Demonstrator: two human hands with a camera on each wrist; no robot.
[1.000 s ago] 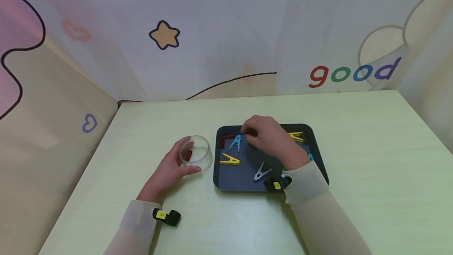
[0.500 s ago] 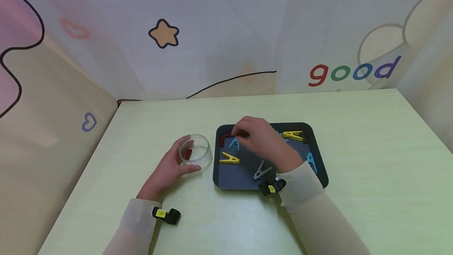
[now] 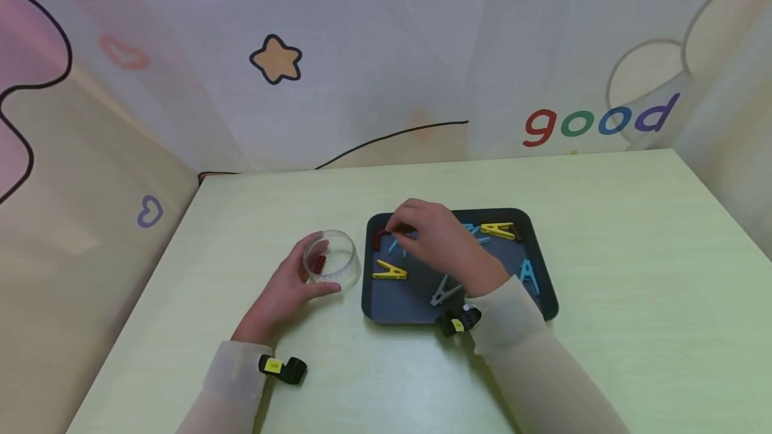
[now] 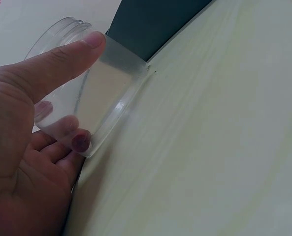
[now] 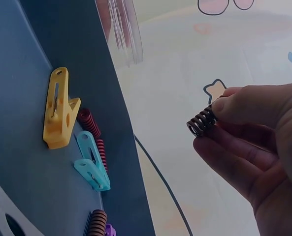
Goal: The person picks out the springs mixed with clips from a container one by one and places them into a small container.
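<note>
My left hand holds a clear plastic jar upright on the table, left of the tray, thumb on one side and fingers round the other. Inside it lies a small red spring. Over the back left of the dark tray, my right hand pinches a dark brown spring between thumb and fingers, its coils sticking out past the fingertips. Below it in the tray are two red springs, a light blue clothespin and a yellow clothespin.
A grey clothespin lies near the tray's front. Another yellow clothespin and a blue clothespin lie at the right. The right wrist view shows a brown spring beside something purple. A printed cloth hangs behind the table.
My right hand has moved left across the tray toward the jar, uncovering light blue clothespins at the back right. The left hand and jar stay in place.
</note>
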